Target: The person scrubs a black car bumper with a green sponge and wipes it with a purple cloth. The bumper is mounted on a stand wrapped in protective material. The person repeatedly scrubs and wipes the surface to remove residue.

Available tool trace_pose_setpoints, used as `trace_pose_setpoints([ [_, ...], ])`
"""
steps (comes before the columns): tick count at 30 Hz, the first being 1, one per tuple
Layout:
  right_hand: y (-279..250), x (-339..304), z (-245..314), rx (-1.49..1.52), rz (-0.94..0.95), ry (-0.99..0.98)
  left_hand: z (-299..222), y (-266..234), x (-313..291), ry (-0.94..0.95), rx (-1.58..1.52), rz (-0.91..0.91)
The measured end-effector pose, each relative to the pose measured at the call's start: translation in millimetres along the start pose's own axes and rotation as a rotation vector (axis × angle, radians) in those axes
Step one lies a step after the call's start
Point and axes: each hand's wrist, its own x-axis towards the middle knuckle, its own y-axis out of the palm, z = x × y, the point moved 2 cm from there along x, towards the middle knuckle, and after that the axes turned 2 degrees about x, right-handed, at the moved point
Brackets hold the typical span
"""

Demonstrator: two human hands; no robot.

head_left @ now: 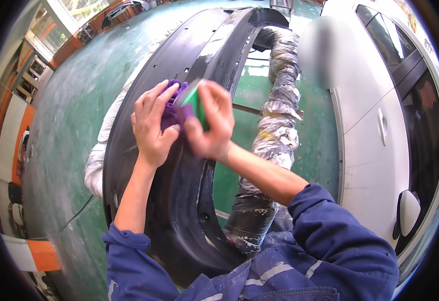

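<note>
My left hand (pixel 152 120) has its fingers curled round a crumpled purple cloth (pixel 171 118), just above a black car bumper (pixel 167 65). Right beside it, my right hand (pixel 212 118) grips a green object with a pale, flat face (pixel 193 95). Motion blurs this object, so its exact kind does not show. The two hands are close together, and the cloth and the green object meet or overlap between them. Under my hands the long, curved bumper stretches away from me, with pale smears and small holes on its surface.
A wrapped support (pixel 282 100), covered in paint-marked plastic, runs along the bumper's right side; another white wrapped piece (pixel 96 163) shows at its left. A white car (pixel 370 130) with a side mirror (pixel 409 213) stands to the right. The floor (pixel 74 115) is green.
</note>
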Motion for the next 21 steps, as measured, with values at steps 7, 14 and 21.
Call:
trace_pose_setpoints([
  [7,-2,-8,-35,-0.484,-0.054,0.565,5,7,6,0.046,0.129,0.188],
  [14,-26,-84,98,-0.310,0.260,0.912,1,2,4,0.108,0.172,0.002],
  [21,-15,-55,40,-0.414,0.065,0.981,-26,3,20,0.350,0.237,0.024],
])
